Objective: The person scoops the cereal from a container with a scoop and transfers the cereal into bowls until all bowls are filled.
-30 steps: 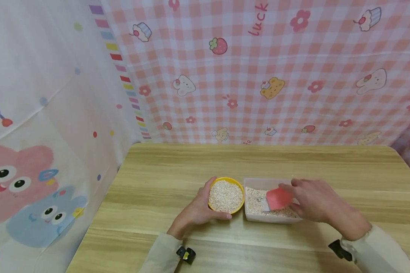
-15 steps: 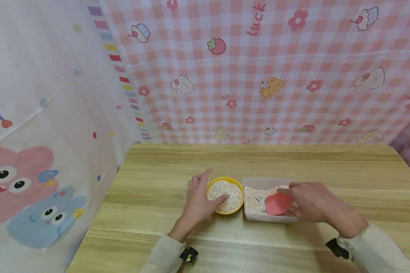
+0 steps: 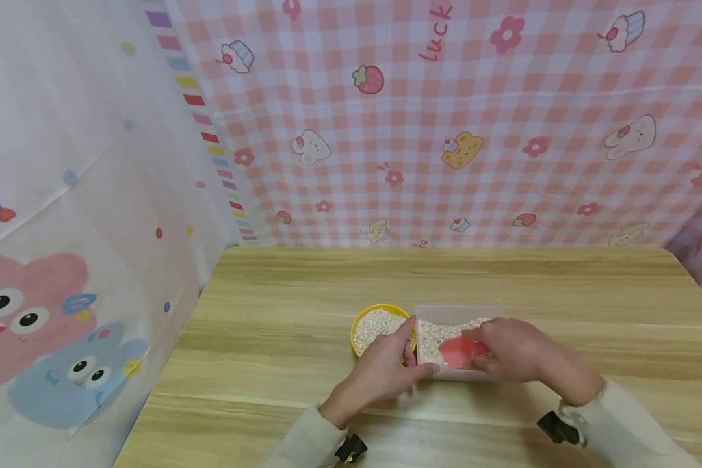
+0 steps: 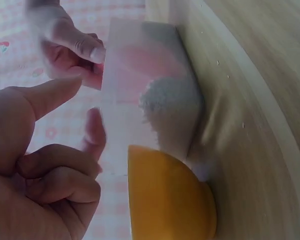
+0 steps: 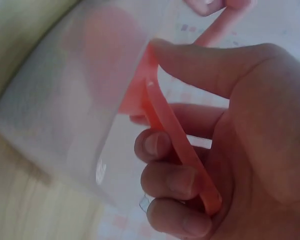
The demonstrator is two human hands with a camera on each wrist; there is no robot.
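My right hand (image 3: 515, 351) grips the handle of a pink scoop (image 5: 172, 132), fingers curled round it and thumb near the scoop's head. The scoop's head is down inside a translucent plastic box (image 3: 459, 314) of oat flakes (image 3: 435, 341); through the box wall in the left wrist view it shows as a pink blur. My left hand (image 3: 380, 370) reaches over the near side of a yellow bowl (image 3: 353, 331) full of oat flakes. Its thumb and index finger are spread close at the box's left rim; the other fingers bend loosely, holding nothing.
Bowl and box stand side by side on a wood-grain table (image 3: 269, 312). A few loose flakes (image 4: 228, 76) lie on the tabletop. A pink checked cloth (image 3: 339, 130) hangs behind the table, and a white cartoon cloth (image 3: 117, 279) hangs at the left.
My left hand let go of the yellow bowl, lifted with fingers spread, and moved right to the box's left rim. My right hand shifted the scoop left and toward me within the box.
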